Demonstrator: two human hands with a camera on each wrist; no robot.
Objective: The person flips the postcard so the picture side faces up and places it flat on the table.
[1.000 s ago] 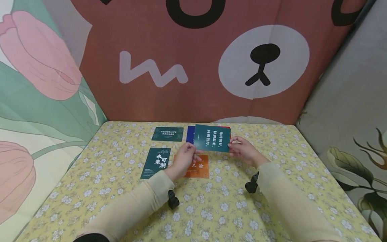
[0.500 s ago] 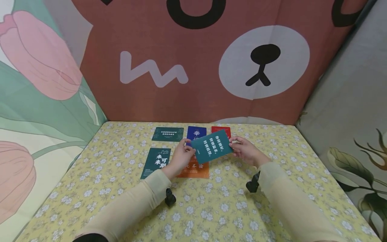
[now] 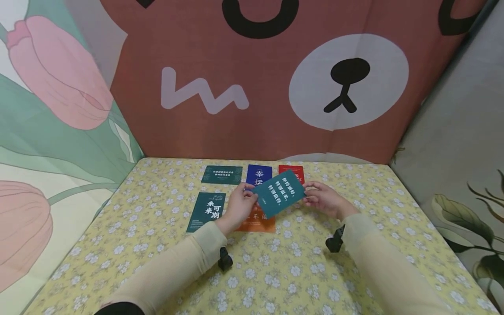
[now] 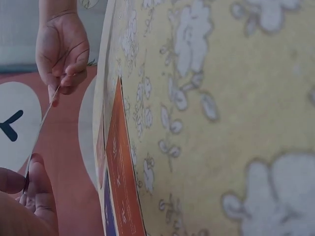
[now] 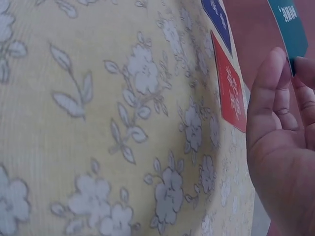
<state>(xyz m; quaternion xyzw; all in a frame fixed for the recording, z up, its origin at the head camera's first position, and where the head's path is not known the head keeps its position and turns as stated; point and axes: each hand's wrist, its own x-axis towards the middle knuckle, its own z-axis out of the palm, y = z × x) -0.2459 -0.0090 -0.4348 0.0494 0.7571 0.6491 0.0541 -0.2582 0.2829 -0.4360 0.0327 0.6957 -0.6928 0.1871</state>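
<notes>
A teal card [image 3: 278, 194] with white characters is held tilted above the table, between both hands. My left hand [image 3: 237, 205] pinches its left corner between thumb and fingers, and my right hand [image 3: 324, 199] pinches its right corner. In the left wrist view the card [image 4: 40, 129] appears nearly edge-on, stretched from one hand to the other. Below it lies an orange card [image 3: 257, 225], partly covered by the held card and my left hand. A blue card [image 3: 258, 175] and a red card [image 3: 291, 169] lie behind, each partly hidden by the held card.
Two dark green cards lie to the left: one crosswise [image 3: 222, 174] at the back, one lengthwise [image 3: 206, 211] nearer. The yellow flowered tablecloth [image 3: 275, 280] covers the table. A brown bear-print cloth [image 3: 267, 131] hangs behind it, with printed cloths at both sides.
The teal card has come down and toward me and turned counterclockwise into a slant, uncovering more of the blue and red cards. Both hands keep hold of it; the head view shifted slightly.
</notes>
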